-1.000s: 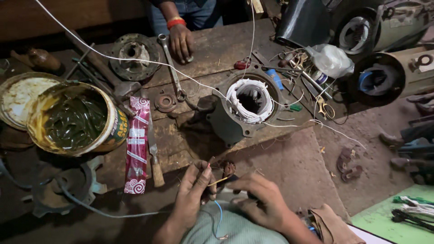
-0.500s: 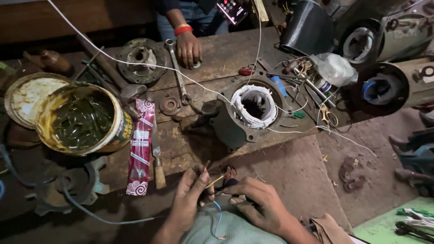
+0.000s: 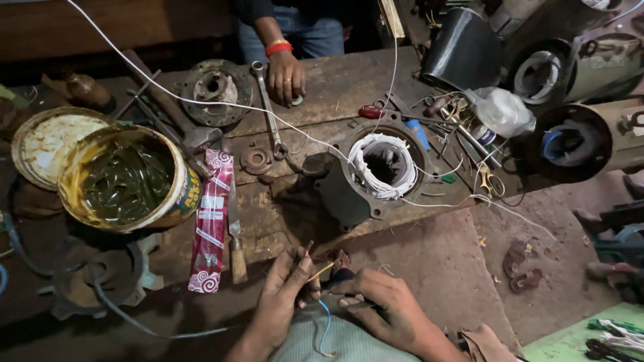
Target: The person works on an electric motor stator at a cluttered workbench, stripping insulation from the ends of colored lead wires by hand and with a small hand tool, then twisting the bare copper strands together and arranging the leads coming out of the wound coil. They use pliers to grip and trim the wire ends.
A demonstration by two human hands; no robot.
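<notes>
My left hand (image 3: 280,295) and my right hand (image 3: 382,310) meet low in the view, just above my lap. The left fingers pinch thin wire ends (image 3: 315,268), one yellow and one red-tipped. A dark-handled tool (image 3: 341,276) is gripped in the right hand, touching those wires. A blue wire (image 3: 327,327) hangs down between my hands. Beyond them on the wooden bench (image 3: 349,74) stands a motor stator (image 3: 381,167) with white windings.
An open tin of dark grease (image 3: 127,177) and its lid (image 3: 50,144) sit at left, with a red packet (image 3: 211,218) and a chisel (image 3: 235,234) beside them. Another person's hand (image 3: 285,75) rests on the bench's far side near a wrench (image 3: 268,107). Motor housings (image 3: 570,137) crowd the right.
The view has shifted slightly, so the bench sits lower in frame. My hands stay together on the wires. The other person's hand has hardly moved.
</notes>
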